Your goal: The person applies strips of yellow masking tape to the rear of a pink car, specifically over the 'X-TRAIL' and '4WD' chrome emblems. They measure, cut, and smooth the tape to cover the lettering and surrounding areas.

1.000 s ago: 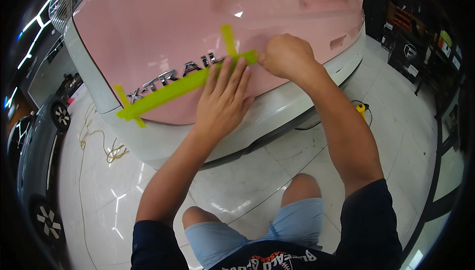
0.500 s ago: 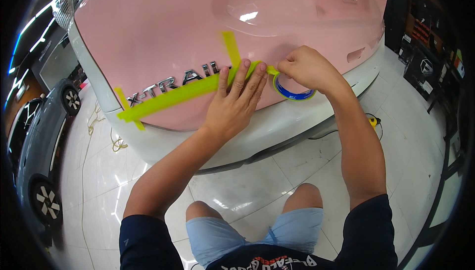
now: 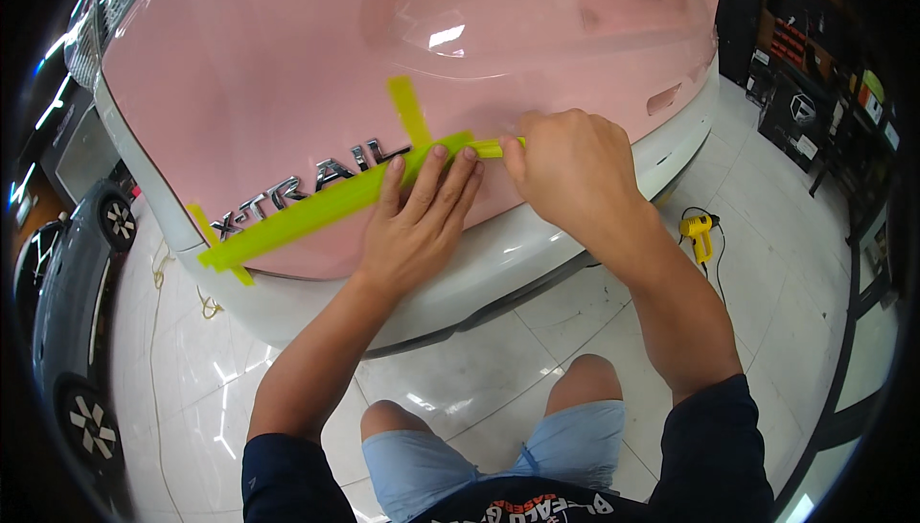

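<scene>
A long yellow-green strip of masking tape [image 3: 297, 223] runs under chrome badge letters [image 3: 334, 172] on the pink tailgate [image 3: 249, 63]. My left hand [image 3: 414, 221] lies with fingers spread, pressing the strip near its right end. Shorter tape pieces cross it: one upright piece [image 3: 408, 111] right of the letters, another [image 3: 199, 219] at the left end. My right hand [image 3: 583, 173] is closed on the tape's free length [image 3: 489, 148], drawn out between both hands. That hand hides the tape roll.
Below the tailgate curves a white bumper [image 3: 479, 259]. A yellow heat gun [image 3: 701, 228] with a black cord lies on the tiled floor at right. A grey car [image 3: 72, 302] stands at left, near a pale cord [image 3: 156, 360]. Black boxes [image 3: 797, 125] sit at far right.
The blue-cored tape roll, visible below my right hand before, is now hidden. My right hand has turned over the stretched tape. My left hand stays on the strip; the whole view has shifted.
</scene>
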The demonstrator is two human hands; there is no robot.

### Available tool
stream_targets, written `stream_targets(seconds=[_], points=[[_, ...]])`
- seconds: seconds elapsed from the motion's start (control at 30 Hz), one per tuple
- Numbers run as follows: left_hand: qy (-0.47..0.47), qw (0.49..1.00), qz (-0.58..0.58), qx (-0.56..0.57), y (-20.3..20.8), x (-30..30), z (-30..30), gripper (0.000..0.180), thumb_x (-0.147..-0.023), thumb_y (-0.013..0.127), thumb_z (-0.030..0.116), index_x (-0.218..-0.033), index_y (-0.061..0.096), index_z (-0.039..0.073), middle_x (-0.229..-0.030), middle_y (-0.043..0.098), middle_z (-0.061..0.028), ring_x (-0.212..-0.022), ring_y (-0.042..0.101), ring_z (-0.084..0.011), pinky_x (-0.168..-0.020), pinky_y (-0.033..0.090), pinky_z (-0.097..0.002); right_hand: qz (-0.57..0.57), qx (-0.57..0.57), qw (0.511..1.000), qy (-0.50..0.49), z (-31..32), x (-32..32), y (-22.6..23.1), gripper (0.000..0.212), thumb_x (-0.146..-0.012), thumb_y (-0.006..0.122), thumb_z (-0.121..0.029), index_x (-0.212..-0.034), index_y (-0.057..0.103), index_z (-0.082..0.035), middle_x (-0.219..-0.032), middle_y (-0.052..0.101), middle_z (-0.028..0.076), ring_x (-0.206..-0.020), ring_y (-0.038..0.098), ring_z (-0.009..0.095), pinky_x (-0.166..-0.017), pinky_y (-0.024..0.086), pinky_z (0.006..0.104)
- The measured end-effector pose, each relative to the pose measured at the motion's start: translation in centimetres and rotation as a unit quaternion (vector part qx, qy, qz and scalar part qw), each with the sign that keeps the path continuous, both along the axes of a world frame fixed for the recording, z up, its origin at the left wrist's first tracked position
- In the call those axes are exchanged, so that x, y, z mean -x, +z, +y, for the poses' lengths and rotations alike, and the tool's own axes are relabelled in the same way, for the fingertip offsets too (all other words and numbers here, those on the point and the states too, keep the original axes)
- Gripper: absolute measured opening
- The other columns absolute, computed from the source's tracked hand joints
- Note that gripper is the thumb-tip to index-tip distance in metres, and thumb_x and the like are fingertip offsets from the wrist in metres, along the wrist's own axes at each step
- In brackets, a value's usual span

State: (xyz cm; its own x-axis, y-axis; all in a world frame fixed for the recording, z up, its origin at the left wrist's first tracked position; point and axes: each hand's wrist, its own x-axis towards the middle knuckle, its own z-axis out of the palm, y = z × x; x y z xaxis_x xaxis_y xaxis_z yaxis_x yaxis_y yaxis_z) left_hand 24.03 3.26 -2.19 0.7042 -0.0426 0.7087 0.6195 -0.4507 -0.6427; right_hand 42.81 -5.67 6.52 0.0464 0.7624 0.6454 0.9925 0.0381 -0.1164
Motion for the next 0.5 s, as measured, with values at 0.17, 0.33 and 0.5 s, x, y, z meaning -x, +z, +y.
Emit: stream_targets(seconds=[0.17,0.33,0.5], points=[[0.045,0.999,0.008,0.003,-0.4,-0.4,-0.4,0.048,-0.093,0.053,0.016,-0.141,0.059,0.014,-0.154,0.048,-0.0038,-0.147,0.037,-0.0287,-0.121,0.021,-0.0567,0.045,0.054,0.997,-0.014,0.8,-0.2,1.0,0.028,-0.085,0.065,-0.025,-0.069,0.070,-0.002,-0.066,0.066,0.019,-0.066,0.068,0.036,-0.065,0.055,0.0455],[0.077,0.997,0.011,0.021,-0.5,-0.7,-1.1,0.055,-0.093,0.051,0.016,-0.148,0.051,0.014,-0.157,0.044,-0.0045,-0.147,0.036,-0.0295,-0.120,0.022,-0.0580,0.150,0.127,0.981,-0.011,1.3,-0.5,1.1,0.032,-0.086,0.064,-0.028,-0.074,0.070,0.002,-0.072,0.068,0.021,-0.072,0.067,0.039,-0.068,0.054,0.0466],[0.053,0.997,0.015,0.047,-0.2,-1.5,-1.1,0.055,-0.092,0.052,0.019,-0.146,0.053,0.013,-0.157,0.043,-0.0051,-0.143,0.040,-0.0299,-0.116,0.028,-0.0586,0.227,0.032,0.961,-0.155,-0.5,-10.5,-8.9,0.039,-0.089,0.062,-0.033,-0.075,0.066,0.003,-0.073,0.065,0.026,-0.069,0.064,0.043,-0.066,0.050,0.0498]])
